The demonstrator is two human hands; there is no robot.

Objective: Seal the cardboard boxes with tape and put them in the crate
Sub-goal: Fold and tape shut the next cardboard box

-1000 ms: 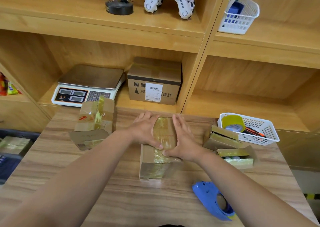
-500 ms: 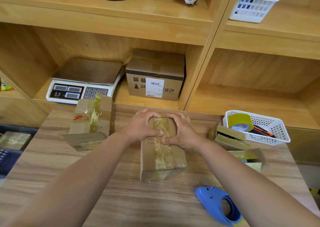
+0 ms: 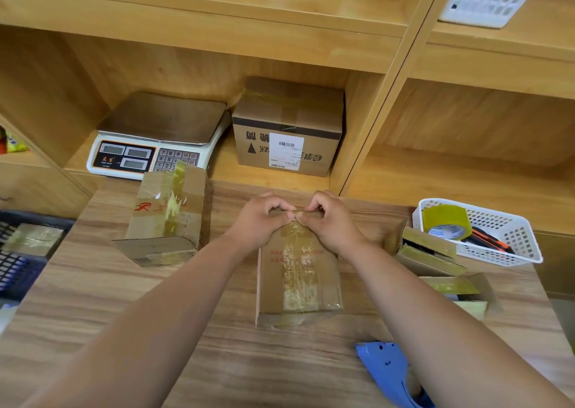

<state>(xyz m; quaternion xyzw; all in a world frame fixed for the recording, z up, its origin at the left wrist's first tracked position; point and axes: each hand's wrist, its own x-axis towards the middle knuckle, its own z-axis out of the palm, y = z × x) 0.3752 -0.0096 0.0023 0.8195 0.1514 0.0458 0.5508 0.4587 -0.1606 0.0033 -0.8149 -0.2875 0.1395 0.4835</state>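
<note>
A small cardboard box [image 3: 298, 280] lies flat in the middle of the wooden table, with a strip of clear tape along its top. My left hand [image 3: 259, 221] and my right hand [image 3: 329, 221] meet at its far edge, fingers curled over that edge, thumbs pressing the tape end down. A blue tape dispenser [image 3: 389, 373] lies near the front edge, partly under my right forearm. A dark crate [image 3: 21, 270] stands left of the table with a taped box [image 3: 32, 239] inside.
A taller taped box [image 3: 169, 214] stands at the left of the table. Two open boxes [image 3: 435, 261] lie at the right beside a white basket [image 3: 497, 239] holding a tape roll [image 3: 448, 221]. A scale [image 3: 155, 137] and a large carton [image 3: 287, 127] sit on the shelf behind.
Both hands slid from the middle of the box top to its far edge and curled over it. The view moved closer and tilted down.
</note>
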